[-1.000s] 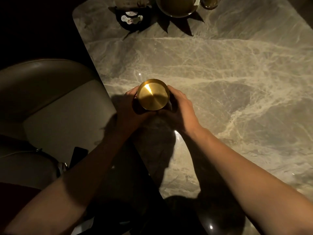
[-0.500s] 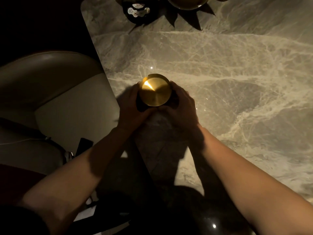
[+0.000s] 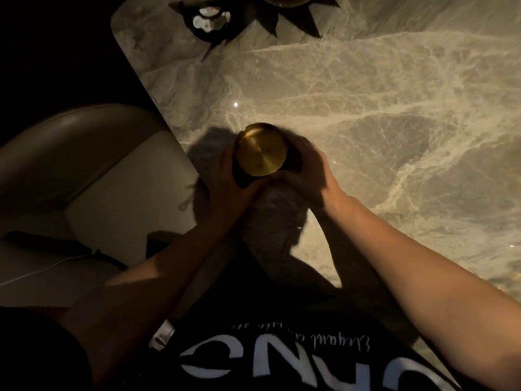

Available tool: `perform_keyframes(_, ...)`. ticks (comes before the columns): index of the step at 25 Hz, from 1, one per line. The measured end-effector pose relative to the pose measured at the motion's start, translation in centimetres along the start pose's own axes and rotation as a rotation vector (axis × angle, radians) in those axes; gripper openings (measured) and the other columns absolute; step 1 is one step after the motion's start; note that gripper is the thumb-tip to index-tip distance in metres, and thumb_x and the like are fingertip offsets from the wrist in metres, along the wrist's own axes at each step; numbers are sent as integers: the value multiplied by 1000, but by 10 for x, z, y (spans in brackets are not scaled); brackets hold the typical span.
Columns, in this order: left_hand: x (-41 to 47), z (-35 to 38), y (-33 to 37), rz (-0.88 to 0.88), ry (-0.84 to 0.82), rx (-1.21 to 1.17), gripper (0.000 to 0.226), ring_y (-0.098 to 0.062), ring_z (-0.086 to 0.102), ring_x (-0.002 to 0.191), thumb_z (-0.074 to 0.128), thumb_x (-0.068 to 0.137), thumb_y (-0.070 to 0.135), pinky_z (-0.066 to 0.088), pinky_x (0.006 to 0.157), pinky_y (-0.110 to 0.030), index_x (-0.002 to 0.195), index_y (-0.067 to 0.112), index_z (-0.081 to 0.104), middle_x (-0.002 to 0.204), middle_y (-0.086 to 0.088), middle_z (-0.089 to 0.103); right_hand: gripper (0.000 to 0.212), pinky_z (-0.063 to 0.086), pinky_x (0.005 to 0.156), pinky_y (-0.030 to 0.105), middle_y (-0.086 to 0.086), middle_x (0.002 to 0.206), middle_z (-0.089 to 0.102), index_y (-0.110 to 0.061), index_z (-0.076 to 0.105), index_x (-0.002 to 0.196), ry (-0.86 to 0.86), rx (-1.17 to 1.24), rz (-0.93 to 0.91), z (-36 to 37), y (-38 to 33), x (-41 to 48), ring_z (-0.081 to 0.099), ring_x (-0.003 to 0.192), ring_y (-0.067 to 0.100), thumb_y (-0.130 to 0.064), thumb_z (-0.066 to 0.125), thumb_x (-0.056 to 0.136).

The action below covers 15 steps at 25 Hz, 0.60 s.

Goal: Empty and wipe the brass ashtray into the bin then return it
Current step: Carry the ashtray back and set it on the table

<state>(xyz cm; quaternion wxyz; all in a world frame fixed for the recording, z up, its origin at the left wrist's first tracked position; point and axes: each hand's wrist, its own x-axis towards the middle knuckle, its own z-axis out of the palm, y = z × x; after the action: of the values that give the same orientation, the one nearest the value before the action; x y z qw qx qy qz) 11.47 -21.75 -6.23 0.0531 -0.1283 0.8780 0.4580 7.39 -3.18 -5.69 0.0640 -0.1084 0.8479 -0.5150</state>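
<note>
The round brass ashtray (image 3: pixel 260 149) sits between both my hands near the left edge of the marble table (image 3: pixel 366 114). Its flat golden disc faces up. My left hand (image 3: pixel 225 176) cups its left side and my right hand (image 3: pixel 306 170) wraps its right side. Whether it rests on the table or is lifted slightly, I cannot tell. The bin is not in view.
A beige padded chair (image 3: pixel 112 198) stands to the left of the table with a white cable (image 3: pixel 42 270) across it. At the table's far edge lies a dark round item with white pieces (image 3: pixel 210 19), and the bottom rim of a bowl (image 3: pixel 287 0) shows beside it.
The ashtray and both hands have stayed together on the same spot of the table; the camera view has tilted down and my black printed shirt now shows at the bottom.
</note>
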Motion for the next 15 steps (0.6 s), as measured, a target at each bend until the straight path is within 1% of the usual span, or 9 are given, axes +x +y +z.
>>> perform_keyframes(1,4,-4,2,16,-1,-1,93,-8,47,133,76,69,62,36,114,-30,142,13,45,144,-1,52,77,39,105,18,12,135,59,-6,53,135,16,-9,-6,2,-4,1,54,126,19,-38,80,70)
perform_keyframes(2,8,-10,4,26,-24,16,90,-1,45,131,78,70,58,34,112,-18,142,16,46,143,1,52,77,39,104,16,11,134,60,-6,53,134,12,0,9,3,-7,4,54,125,18,-36,82,69)
perform_keyframes(3,11,-18,6,27,-34,29,89,6,44,126,80,69,55,29,107,-5,142,19,46,142,5,53,77,41,104,18,11,134,60,-6,54,134,-1,25,32,5,-8,9,55,125,19,-34,83,68)
perform_keyframes(4,14,-26,8,24,-27,21,90,11,43,121,84,66,52,28,100,3,142,22,46,140,9,53,77,43,104,22,11,134,61,-6,54,134,2,24,43,9,-11,13,56,124,20,-33,84,67)
perform_keyframes(5,19,-34,9,32,-14,13,92,11,45,119,87,64,49,29,96,5,142,25,46,138,12,53,78,45,103,27,11,133,61,-7,54,134,7,9,56,13,-13,18,57,124,22,-34,84,67)
perform_keyframes(8,43,-58,20,86,-22,11,87,4,50,117,90,62,41,40,98,-6,137,22,50,130,13,55,80,45,101,36,12,133,60,-7,52,134,0,-33,98,23,-26,39,58,121,26,-38,82,67)
perform_keyframes(10,66,-72,21,107,-26,21,85,-4,54,119,90,61,42,46,102,-24,133,19,53,130,7,58,80,43,101,34,13,133,60,-6,51,134,10,-31,111,30,-35,59,57,121,27,-40,80,67)
perform_keyframes(12,90,-88,17,94,-40,65,91,-12,54,123,87,60,48,47,105,-37,137,17,50,135,0,56,79,42,100,32,13,132,60,-7,52,133,-2,-39,108,38,-42,82,57,121,27,-44,77,68)
perform_keyframes(15,121,-114,11,70,-30,105,96,-14,55,122,85,57,52,49,102,-40,138,16,48,136,-4,56,78,43,95,28,12,128,61,-10,54,132,-31,-54,119,54,-50,120,59,117,26,-52,72,69)
